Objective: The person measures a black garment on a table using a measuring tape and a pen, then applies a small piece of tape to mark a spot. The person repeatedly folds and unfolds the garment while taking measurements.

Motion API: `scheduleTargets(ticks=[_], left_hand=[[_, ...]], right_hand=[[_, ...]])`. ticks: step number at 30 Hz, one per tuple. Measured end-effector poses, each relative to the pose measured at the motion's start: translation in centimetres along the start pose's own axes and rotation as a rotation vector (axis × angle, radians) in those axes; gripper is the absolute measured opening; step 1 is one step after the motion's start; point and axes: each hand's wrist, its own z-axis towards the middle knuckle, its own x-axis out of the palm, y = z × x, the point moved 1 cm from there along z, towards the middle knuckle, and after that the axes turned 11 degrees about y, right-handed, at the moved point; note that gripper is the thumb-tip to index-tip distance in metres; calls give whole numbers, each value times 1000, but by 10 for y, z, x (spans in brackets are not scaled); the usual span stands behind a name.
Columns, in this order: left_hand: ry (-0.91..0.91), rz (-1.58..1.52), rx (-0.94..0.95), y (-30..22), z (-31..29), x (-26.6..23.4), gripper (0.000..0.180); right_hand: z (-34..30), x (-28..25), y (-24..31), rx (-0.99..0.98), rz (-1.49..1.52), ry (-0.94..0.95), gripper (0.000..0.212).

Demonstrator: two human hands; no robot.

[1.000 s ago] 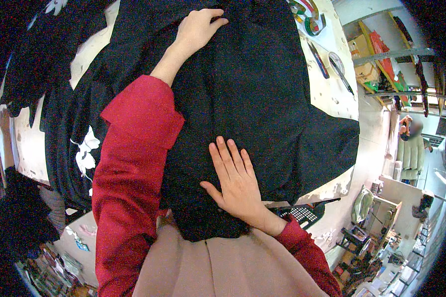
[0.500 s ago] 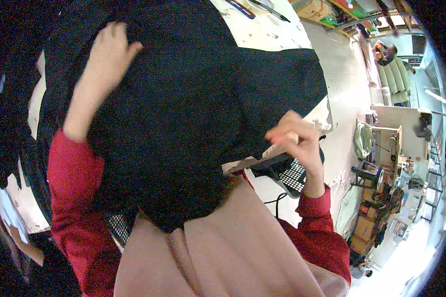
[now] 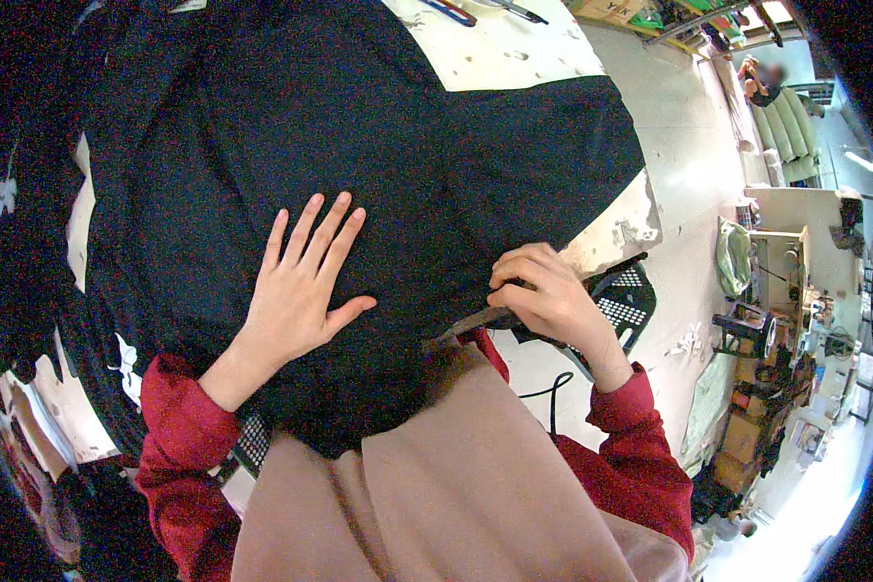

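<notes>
A large black cloth (image 3: 378, 145) covers most of the table in front of me and hangs over its near edge towards my lap. My left hand (image 3: 306, 281) lies flat on the middle of it, fingers spread and pointing away from me. At the cloth's near right border, my right hand (image 3: 543, 291) is closed with curled fingers on the cloth's edge. Its thumb is mostly hidden. Just left of that hand, a narrow strip of the table's edge (image 3: 475, 322) shows beneath the cloth.
Pens (image 3: 451, 12) lie on the pale, stained tabletop (image 3: 514, 58) at the far side. Under its right corner is a black perforated basket (image 3: 626, 306), with a dark cable (image 3: 553, 398) nearby. Farther right stand cardboard boxes (image 3: 742, 436), and a person (image 3: 766, 82) sits in the distance.
My left hand has come back from the far left to the cloth's middle and flattened there. My right hand has moved slightly left and down onto the cloth's edge. The cloth lies smoother.
</notes>
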Motion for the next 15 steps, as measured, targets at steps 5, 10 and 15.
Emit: scheduleTargets(ticks=[5,10,15], left_hand=[[105,-7,637,-44,-14,10,47],[194,105,772,-54,-14,6,26],[306,-279,783,-53,-14,1,29]], right_hand=[[6,9,-2,-6,20,-27,19],[4,3,-2,12,20,-4,18],[11,-21,13,80,-75,145,18]])
